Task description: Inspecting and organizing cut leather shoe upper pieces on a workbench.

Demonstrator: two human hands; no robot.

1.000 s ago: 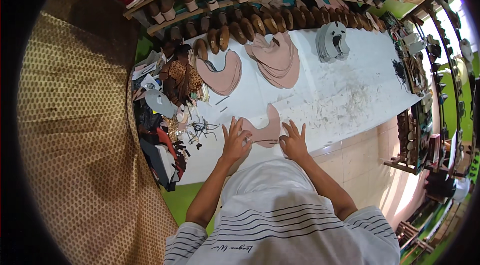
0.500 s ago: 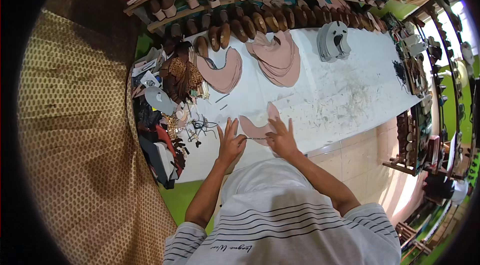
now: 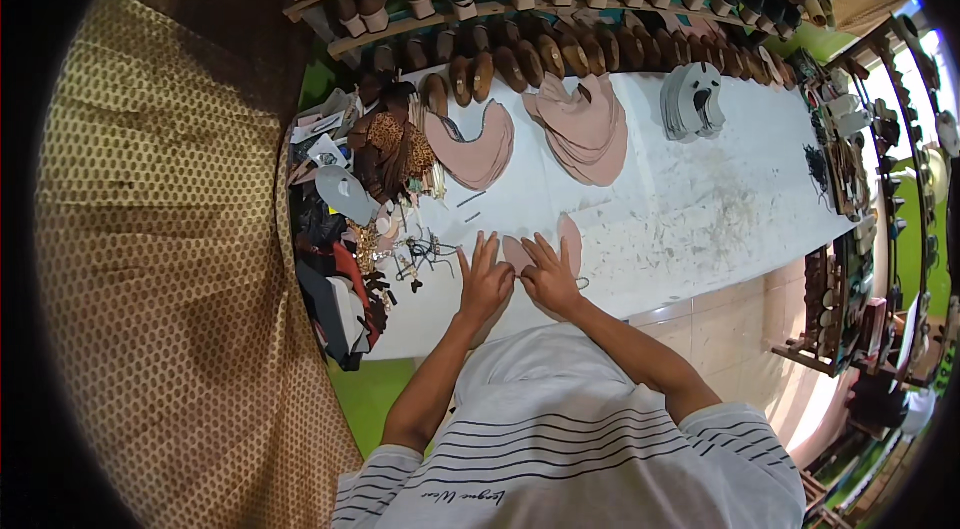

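Close together near the table's front edge, my left hand [image 3: 487, 281] and my right hand [image 3: 550, 279] pinch with thumb and forefinger, the other fingers stretched forward. A thin dark strip [image 3: 584, 282] runs between them, mostly hidden by the fingers; its end curls out past the right hand. Under the hands lies a curved pink shoe-upper piece [image 3: 570, 232], its middle covered by the right hand. Two short dark strips [image 3: 471, 200] rest on the table farther off.
On the white table [image 3: 720, 219] lie two stacks of pink pieces [image 3: 472, 157] [image 3: 598, 157] and a grey stack [image 3: 684, 107]. Tangled cords [image 3: 425, 254] and a heap of scraps [image 3: 395, 144] fill the left side. Wooden shoe lasts [image 3: 505, 64] line the back; racks [image 3: 825, 299] stand at right.
My hands have come together; the strip stretched between them before is now mostly hidden, with a curl showing past the right hand. The whole view has shifted slightly.
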